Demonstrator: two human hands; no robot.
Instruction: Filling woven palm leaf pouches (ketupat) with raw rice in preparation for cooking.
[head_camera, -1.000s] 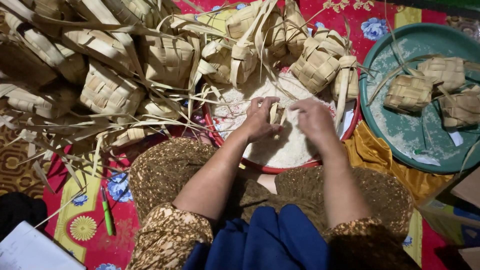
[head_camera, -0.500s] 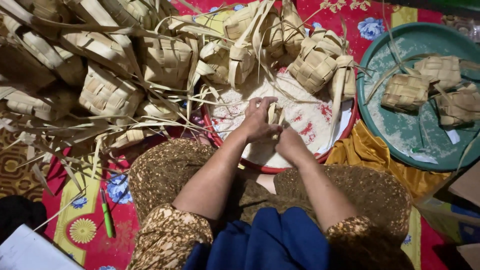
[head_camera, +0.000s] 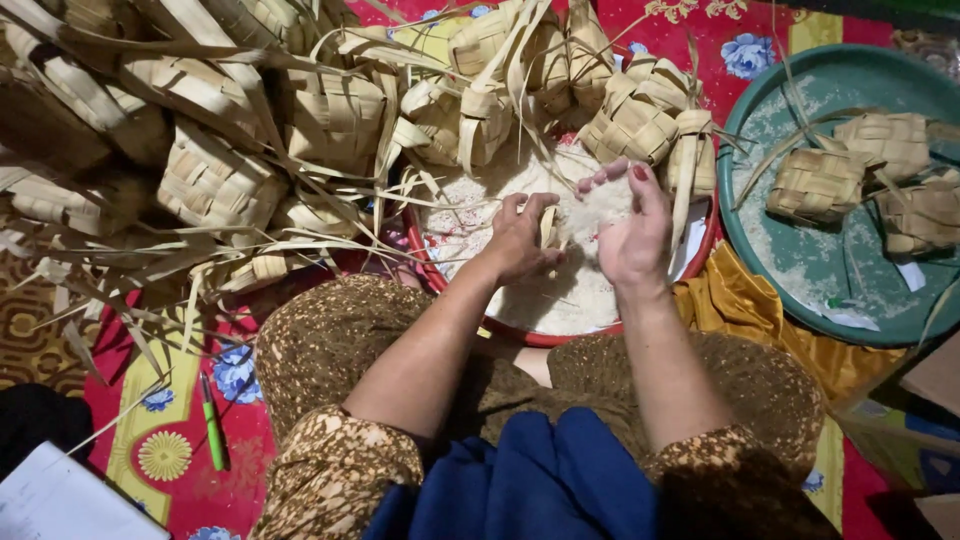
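The left hand (head_camera: 520, 238) has its fingers (head_camera: 528, 208) pinched around a small woven pouch (head_camera: 549, 228), which stands roughly upright with its mouth facing up and toward the right hand. The right hand (head_camera: 635, 228) is cupped palm up just beside it, fingers (head_camera: 612, 177) together and curled, holding a heap of rice (head_camera: 600, 208). The rice lies right of and slightly above the pouch mouth, nearly touching it, so the right hand is the nearer one to that opening.

Both hands hover over the red tray (head_camera: 706, 242), near its middle, above the rice bed in it. Filled or empty pouches crowd the tray's far rim (head_camera: 632, 122) and pile up off its left edge. Right of the tray sits a green basin (head_camera: 790, 262) with three more pouches near its far side.
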